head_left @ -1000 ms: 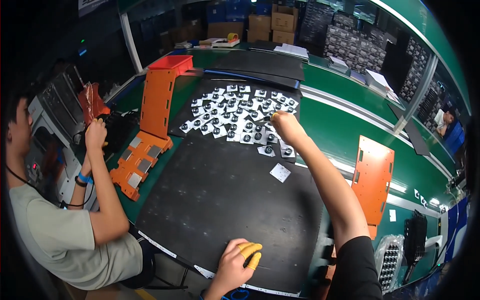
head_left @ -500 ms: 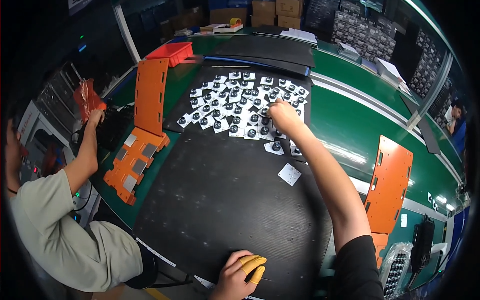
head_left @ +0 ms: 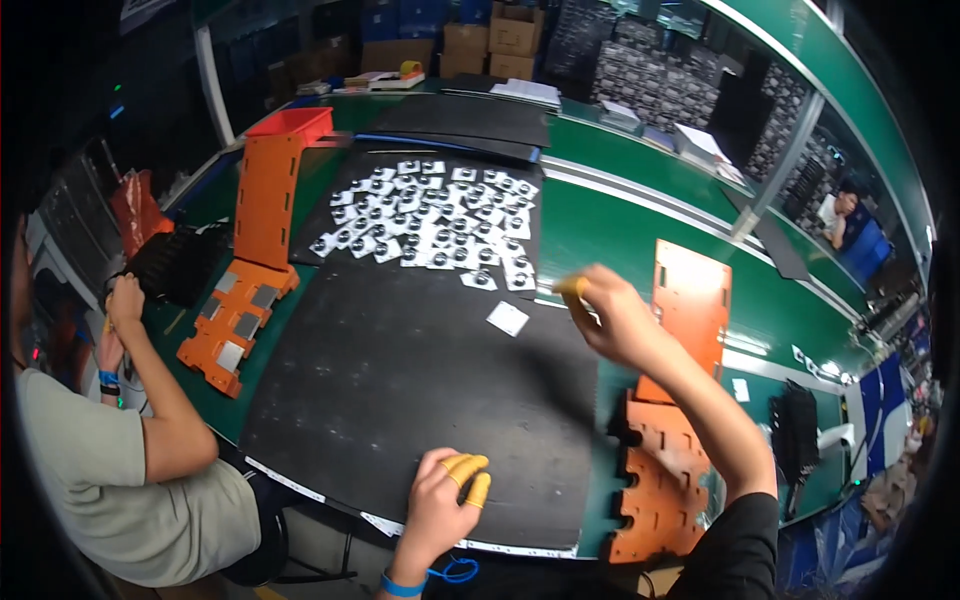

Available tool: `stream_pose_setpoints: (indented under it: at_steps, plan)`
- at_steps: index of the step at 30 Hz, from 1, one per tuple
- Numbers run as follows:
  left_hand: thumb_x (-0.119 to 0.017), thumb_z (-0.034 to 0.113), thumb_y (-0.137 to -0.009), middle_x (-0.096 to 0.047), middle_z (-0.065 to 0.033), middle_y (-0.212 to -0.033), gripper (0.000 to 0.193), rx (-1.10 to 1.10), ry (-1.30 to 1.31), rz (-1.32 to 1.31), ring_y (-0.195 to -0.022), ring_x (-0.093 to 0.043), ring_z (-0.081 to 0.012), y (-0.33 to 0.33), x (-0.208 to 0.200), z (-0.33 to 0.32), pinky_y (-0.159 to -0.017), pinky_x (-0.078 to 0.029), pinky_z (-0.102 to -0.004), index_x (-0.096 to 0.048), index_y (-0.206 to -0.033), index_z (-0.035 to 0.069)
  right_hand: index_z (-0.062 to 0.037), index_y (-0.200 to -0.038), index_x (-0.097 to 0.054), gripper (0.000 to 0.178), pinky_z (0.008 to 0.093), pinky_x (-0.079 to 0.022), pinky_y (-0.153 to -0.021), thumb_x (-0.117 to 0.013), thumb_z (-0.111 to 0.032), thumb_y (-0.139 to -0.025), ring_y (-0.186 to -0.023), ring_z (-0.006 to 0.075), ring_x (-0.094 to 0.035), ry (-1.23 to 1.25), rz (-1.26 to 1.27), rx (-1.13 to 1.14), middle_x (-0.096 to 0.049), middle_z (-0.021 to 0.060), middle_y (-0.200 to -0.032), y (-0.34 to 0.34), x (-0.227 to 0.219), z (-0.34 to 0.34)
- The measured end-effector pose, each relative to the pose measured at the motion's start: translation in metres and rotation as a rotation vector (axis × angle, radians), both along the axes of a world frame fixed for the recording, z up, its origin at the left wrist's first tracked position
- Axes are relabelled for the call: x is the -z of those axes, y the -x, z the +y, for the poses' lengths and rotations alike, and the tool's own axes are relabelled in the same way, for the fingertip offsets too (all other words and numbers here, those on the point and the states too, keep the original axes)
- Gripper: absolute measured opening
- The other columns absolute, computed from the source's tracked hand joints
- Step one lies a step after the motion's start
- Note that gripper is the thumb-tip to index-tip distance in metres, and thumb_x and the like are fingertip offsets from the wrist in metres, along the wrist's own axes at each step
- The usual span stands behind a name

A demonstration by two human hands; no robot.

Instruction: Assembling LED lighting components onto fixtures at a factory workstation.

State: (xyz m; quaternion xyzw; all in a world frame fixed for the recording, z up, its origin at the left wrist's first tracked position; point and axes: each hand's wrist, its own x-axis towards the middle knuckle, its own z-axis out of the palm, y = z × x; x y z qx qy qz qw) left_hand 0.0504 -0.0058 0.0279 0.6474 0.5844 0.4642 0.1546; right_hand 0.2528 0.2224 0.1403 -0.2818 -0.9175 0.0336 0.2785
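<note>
Reading the view as a clock face centred on the black rectangular mat [head_left: 400,390], with twelve at the far side, the person's right hand [head_left: 622,320] hangs in the air between two and three o'clock, beside the mat's right edge in the view. Its thumb and fingers curl toward one another, yellow sleeves on some fingertips; one cannot tell whether something small is held. The left hand [head_left: 442,510] is at six o'clock over the mat's near edge, loosely bent, a narrow gap between its yellow-sleeved thumb and fingers, nothing visible in it; a blue band [head_left: 403,585] circles that wrist. Many white square boards with round black lens-like parts [head_left: 430,225] lie crowded at twelve o'clock, some overlapping. A plain white square board [head_left: 508,318] lies alone at two o'clock, the board nearest to the right hand. On the green tabletop [head_left: 620,220], one slotted orange stand [head_left: 265,200] stands at ten o'clock and another orange stand [head_left: 655,480] at four, while a red plastic bin [head_left: 295,125] sits at eleven. A co-worker in a pale grey-green shirt [head_left: 80,440] sits around eight o'clock.
</note>
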Motion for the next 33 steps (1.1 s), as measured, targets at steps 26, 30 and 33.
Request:
stream_pose_setpoints:
  at_steps: [26,30,33]
  plan:
    - [-0.064,0.007,-0.086,-0.063,-0.0169,-0.112,0.021,-0.036,-0.019,0.546,-0.118,-0.053,-0.0366,-0.055,-0.004,-0.026,-0.096,-0.042,-0.0468,-0.066,-0.104,-0.004,0.0011,-0.103,-0.065,0.025,0.0344,-0.049,-0.081,-0.069,0.000,-0.078,-0.091,0.0291,-0.063,-0.025,0.272,1.236,-0.064,0.0151,-0.105,-0.285,0.105,-0.315]
    - [-0.065,0.007,-0.085,-0.062,-0.0162,-0.114,0.021,-0.029,-0.040,0.513,-0.120,-0.052,-0.0373,-0.060,0.004,-0.037,-0.099,-0.041,-0.0484,-0.067,-0.103,-0.003,0.0005,-0.104,-0.066,0.027,0.0388,-0.046,-0.089,-0.070,-0.003,-0.078,-0.102,0.0335,-0.056,0.048,0.202,1.170,-0.061,0.0149,-0.108,-0.275,0.108,-0.308]
    - [-0.066,0.006,-0.084,-0.062,-0.0164,-0.113,0.021,-0.030,-0.053,0.507,-0.121,-0.051,-0.0382,-0.058,0.005,-0.044,-0.101,-0.040,-0.0490,-0.067,-0.103,-0.003,0.0006,-0.111,-0.065,0.033,0.0411,-0.044,-0.091,-0.069,-0.004,-0.079,-0.106,0.0347,-0.052,0.036,0.150,1.179,-0.057,0.0150,-0.113,-0.272,0.118,-0.300]
